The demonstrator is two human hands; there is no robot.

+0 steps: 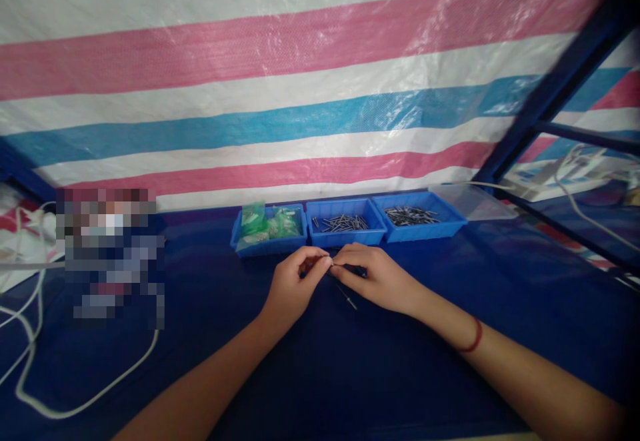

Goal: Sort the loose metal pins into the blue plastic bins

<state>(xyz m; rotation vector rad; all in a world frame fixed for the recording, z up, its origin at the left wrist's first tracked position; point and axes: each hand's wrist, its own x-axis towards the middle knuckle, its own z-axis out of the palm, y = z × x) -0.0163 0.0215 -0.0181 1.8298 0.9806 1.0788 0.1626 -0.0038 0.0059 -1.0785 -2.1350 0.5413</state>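
Observation:
My left hand [295, 284] and my right hand [373, 277] meet fingertip to fingertip over the dark blue table [350, 374], just in front of the trays. Both are closed in a pinch around a small part between them that is too tiny to name. A thin metal pin [347, 298] lies on the cloth just below my right hand. A red cord [474, 336] circles my right wrist.
Three blue trays stand in a row at the back: one with green packets [267, 227], one with metal pins [345, 224], another with metal pins [415, 217]. A clear lid [470, 202] lies to their right. White cables [75, 401] loop at left. A striped tarp [300, 94] hangs behind.

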